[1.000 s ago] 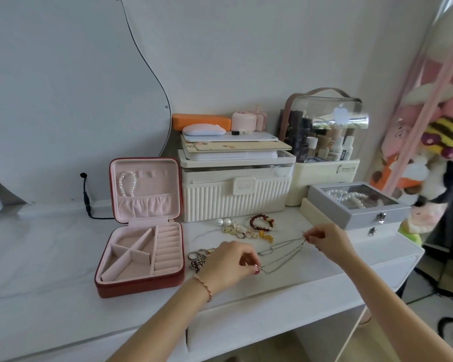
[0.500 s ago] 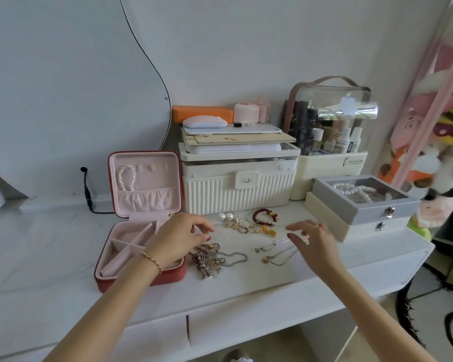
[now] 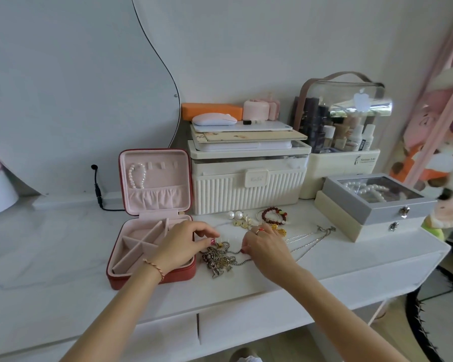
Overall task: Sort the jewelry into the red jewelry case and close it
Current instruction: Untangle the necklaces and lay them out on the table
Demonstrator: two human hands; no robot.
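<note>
I am at a white table (image 3: 63, 257) by a white wall. The red case (image 3: 152, 257) sits on it with its lid up, and everything else I tell from there. A pearl bracelet (image 3: 136, 176) hangs inside the pink lid. The bottom of the case has pink parts split by walls, and I see nothing lying in the ones that show.

My left hand (image 3: 181, 245) is over the right side of the case. Its fingers are bent a little and reach past the case edge to a heap of chains (image 3: 219, 258) just right of the case. I cannot tell if they hold anything.

My right hand (image 3: 264, 246) is right of the heap. Its fingers curl down and its thumb and finger tips are on a thin chain from the heap, but I cannot tell if they pinch it.

Farther right of the case lies a silver necklace (image 3: 309, 237), spread out on the table. Behind the heap are two pearls (image 3: 234, 215), some small gold bits (image 3: 242, 222) and a red bead bracelet (image 3: 273, 215).

Behind those stands a white box (image 3: 249, 189). A gray box (image 3: 377, 199) with pearls under its clear lid sits far right of the case.
</note>
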